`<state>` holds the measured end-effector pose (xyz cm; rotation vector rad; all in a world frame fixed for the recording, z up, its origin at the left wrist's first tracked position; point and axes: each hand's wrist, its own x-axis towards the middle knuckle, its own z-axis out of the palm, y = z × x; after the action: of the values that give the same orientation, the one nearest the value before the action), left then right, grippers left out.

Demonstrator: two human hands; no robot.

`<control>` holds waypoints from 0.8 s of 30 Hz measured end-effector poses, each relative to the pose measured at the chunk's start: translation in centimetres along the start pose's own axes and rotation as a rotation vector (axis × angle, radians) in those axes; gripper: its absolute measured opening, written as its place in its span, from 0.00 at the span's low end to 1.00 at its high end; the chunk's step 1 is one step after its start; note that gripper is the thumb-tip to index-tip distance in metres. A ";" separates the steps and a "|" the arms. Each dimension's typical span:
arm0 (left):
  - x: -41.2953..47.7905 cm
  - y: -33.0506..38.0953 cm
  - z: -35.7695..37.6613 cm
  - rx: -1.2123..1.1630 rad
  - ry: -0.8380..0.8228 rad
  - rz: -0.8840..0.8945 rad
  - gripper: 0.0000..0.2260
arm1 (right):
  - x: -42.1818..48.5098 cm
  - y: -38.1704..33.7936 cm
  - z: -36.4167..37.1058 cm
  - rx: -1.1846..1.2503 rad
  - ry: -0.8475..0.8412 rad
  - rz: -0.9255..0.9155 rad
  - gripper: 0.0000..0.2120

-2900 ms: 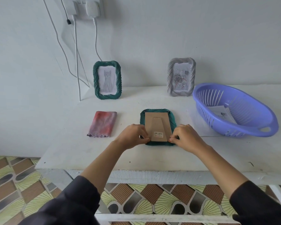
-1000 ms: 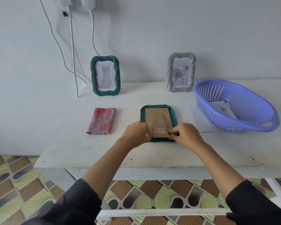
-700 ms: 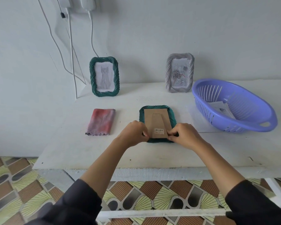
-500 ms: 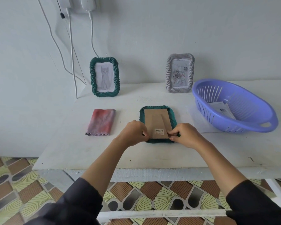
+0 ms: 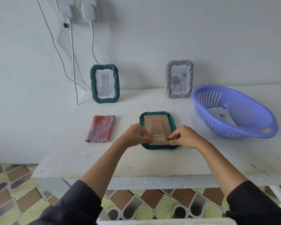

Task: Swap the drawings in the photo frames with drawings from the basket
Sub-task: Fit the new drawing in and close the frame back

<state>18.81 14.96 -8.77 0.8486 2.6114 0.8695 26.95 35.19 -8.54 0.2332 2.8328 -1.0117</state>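
Observation:
A green photo frame [image 5: 172, 120] lies face down in the middle of the white table, its brown cardboard back [image 5: 156, 127] with a barcode sticker facing up. My left hand [image 5: 134, 135] pinches the back's lower left corner and my right hand [image 5: 183, 137] pinches its lower right corner. A second green frame [image 5: 105, 83] with a cat drawing stands at the back left. At the back right stands a grey frame [image 5: 179, 79] holding a flower drawing. The purple basket [image 5: 250, 125] on the right contains paper drawings [image 5: 221, 115].
A folded red and purple cloth [image 5: 101, 128] lies left of the face-down frame. White cables [image 5: 73, 62] hang from wall plugs down to the table's back left. The table's front edge [image 5: 152, 177] runs below my forearms, with patterned floor tiles beneath.
Both hands stay at the lower corners of the cardboard back with only small finger shifts. The view has tilted slightly, showing more of the wall plugs.

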 end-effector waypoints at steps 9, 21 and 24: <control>4.1 -0.8 -0.4 -0.104 0.322 -0.222 0.12 | 5.6 -1.0 -2.0 0.043 0.300 0.087 0.14; 7.9 -1.6 2.4 0.173 0.335 -0.155 0.16 | 9.6 -0.2 0.4 -0.182 0.291 0.059 0.19; 8.0 -2.0 2.3 0.160 0.352 -0.106 0.16 | 9.8 0.2 0.7 -0.156 0.321 0.043 0.18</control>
<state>12.47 19.53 -12.33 0.6345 3.0337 0.8562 17.43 35.95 -10.84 0.4781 3.1571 -0.8018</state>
